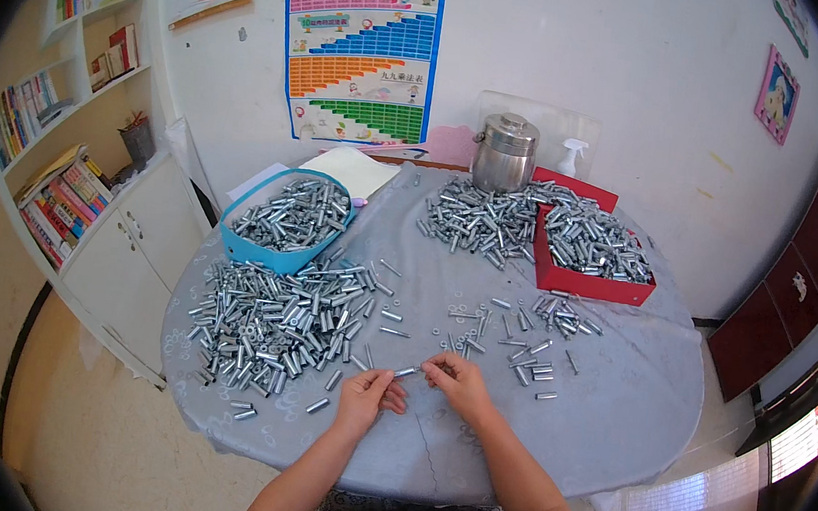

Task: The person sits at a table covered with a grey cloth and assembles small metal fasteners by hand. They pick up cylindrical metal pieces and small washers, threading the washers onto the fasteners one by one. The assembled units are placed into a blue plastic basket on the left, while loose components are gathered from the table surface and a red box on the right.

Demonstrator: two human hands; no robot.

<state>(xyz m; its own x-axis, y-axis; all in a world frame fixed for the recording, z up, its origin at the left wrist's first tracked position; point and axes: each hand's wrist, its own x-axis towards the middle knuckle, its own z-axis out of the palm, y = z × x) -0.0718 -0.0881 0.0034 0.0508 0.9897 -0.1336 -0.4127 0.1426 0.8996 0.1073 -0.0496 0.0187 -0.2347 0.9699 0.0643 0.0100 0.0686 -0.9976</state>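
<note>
Between my hands, just above the near middle of the table, is a shiny metal sleeve (406, 371). My left hand (364, 399) pinches the sleeve's left end between thumb and fingers. At its right end, my right hand (456, 382) is closed on a small metal piece, mostly hidden by the fingertips. Left of my hands spreads a large heap of metal sleeves and bolts (274, 326). Small washers and thin bolts (465, 343) lie loose beyond my right hand, and several short sleeves (536, 368) are to its right.
A blue basket (276, 260) full of metal parts stands at the back left. A red box (588, 288) holds more, beside another pile (481, 218). Behind are a steel pot (505, 156) and a white spray bottle (572, 158). Grey cloth covers the table (548, 446).
</note>
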